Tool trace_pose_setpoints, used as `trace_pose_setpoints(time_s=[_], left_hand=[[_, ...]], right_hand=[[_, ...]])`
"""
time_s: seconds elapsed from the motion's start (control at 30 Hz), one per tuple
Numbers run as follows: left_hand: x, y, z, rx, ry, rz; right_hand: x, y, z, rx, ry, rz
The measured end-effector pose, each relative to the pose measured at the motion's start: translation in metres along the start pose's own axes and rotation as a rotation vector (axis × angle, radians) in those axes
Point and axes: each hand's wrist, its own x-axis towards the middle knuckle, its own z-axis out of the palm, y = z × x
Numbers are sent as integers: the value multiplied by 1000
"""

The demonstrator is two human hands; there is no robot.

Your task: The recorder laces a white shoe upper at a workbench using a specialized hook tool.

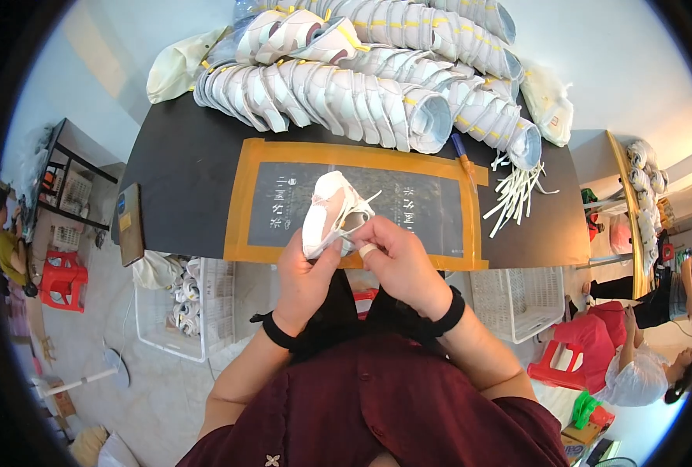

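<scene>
Evidently, a pink-and-white shoe (330, 206) was held at the frame's centre, its lower end clamped by the fingers of the left hand (307, 279), apparently so its laced side was turned toward the right hand (396, 257), whose fingers were pinched together at its edge. Loose white strips (512, 193) were laid on the tabletop's (167, 187) right, probably to be kept clear of the nested uppers (334, 103) above.

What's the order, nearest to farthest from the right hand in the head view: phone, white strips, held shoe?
1. Shoe: between both hands, at the right hand's fingertips.
2. White strips: on the table, to the right.
3. Phone: at the table's left edge.
</scene>
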Motion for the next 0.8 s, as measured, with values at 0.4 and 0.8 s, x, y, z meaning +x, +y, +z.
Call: trace_pose_setpoints(time_s=[0.4,0.8], left_hand=[[7,-2,-10,212,-21,-38],[9,-9,-15,174,2,-69]], right_hand=[[19,-30,-1,-616,-125,-177],[40,-41,14,-814,-269,-151]])
